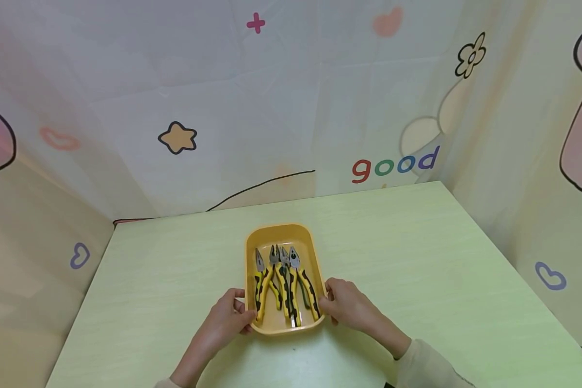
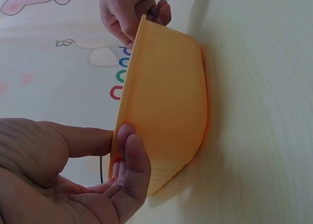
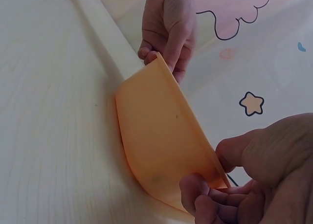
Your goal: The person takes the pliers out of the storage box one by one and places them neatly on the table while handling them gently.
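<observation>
Since left hand point(image 1: 227, 321) and right hand point(image 1: 347, 304) pinch the yellow tray point(image 1: 282, 234), it's probably positioning time, so next keep the pliers point(image 1: 284, 288) level.

Pale green surface point(image 1: 407, 258) stood bordered on three sides by creased, printed sheeting point(image 1: 271, 108); orange star point(image 1: 177, 138), magenta plus point(image 1: 256, 23) and multicoloured "good" lettering point(image 1: 405, 164) marked far side.

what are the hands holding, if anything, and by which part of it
A yellow tray of pliers, pinched by its rim on the left and right sides, toward the near end.
</observation>
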`<action>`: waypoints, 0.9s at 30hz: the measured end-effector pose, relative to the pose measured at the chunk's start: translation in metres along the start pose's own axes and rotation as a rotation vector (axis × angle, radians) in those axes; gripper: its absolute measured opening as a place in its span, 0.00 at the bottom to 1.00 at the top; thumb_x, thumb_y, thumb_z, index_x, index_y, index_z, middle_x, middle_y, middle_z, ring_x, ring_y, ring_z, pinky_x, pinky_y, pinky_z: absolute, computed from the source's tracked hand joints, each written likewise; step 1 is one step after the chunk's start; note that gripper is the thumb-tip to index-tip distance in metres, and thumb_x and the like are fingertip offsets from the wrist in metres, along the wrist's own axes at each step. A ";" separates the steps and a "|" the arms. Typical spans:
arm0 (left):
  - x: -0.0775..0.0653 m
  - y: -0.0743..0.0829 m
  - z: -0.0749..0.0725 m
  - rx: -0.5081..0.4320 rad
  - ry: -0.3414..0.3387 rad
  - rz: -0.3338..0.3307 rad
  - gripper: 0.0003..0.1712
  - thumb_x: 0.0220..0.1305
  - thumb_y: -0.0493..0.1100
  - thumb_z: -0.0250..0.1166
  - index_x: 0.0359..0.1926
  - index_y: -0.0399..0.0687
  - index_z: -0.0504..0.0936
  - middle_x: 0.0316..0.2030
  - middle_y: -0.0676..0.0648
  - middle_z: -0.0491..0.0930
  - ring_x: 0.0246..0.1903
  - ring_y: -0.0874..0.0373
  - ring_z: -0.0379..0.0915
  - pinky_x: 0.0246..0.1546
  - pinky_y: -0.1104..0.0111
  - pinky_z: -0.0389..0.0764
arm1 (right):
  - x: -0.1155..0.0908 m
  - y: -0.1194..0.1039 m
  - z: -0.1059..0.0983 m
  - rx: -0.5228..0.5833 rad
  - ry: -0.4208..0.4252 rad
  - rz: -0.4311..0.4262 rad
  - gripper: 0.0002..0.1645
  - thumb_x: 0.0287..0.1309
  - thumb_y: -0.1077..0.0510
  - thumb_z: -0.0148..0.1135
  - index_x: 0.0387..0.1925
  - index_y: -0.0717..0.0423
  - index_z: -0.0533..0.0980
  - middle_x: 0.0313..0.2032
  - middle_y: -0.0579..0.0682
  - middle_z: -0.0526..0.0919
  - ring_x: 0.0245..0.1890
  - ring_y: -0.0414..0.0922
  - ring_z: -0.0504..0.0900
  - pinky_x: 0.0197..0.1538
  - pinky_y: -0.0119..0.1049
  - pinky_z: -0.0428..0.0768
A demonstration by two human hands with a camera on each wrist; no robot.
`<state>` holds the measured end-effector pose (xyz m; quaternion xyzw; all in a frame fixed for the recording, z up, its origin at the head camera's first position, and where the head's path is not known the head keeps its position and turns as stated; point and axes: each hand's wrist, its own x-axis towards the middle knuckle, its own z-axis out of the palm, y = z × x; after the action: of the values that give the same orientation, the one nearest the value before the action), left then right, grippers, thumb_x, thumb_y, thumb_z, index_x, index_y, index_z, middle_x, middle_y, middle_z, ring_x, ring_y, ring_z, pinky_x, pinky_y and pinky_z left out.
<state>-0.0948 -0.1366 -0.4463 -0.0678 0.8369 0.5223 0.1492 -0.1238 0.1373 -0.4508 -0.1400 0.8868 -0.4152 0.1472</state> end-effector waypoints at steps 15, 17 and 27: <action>0.003 0.007 -0.006 0.101 -0.012 -0.007 0.31 0.63 0.32 0.72 0.62 0.26 0.68 0.32 0.42 0.76 0.25 0.55 0.79 0.29 0.61 0.87 | 0.004 0.002 -0.005 0.004 -0.025 -0.052 0.09 0.60 0.63 0.62 0.27 0.58 0.70 0.16 0.47 0.76 0.14 0.43 0.77 0.19 0.28 0.63; 0.003 0.008 -0.007 0.109 -0.013 -0.003 0.32 0.62 0.32 0.73 0.62 0.26 0.68 0.32 0.43 0.77 0.25 0.55 0.79 0.29 0.61 0.86 | 0.004 0.002 -0.005 0.002 -0.020 -0.055 0.10 0.60 0.62 0.64 0.28 0.57 0.70 0.17 0.46 0.75 0.14 0.45 0.78 0.19 0.28 0.64; 0.004 0.008 -0.008 0.098 -0.014 0.004 0.33 0.61 0.32 0.74 0.62 0.25 0.67 0.32 0.42 0.76 0.24 0.55 0.79 0.28 0.60 0.87 | 0.005 0.000 -0.008 -0.009 -0.016 -0.053 0.10 0.60 0.60 0.68 0.30 0.58 0.74 0.17 0.44 0.75 0.14 0.40 0.76 0.19 0.28 0.65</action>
<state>-0.1023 -0.1398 -0.4376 -0.0552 0.8606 0.4813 0.1572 -0.1314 0.1409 -0.4469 -0.1675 0.8834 -0.4138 0.1426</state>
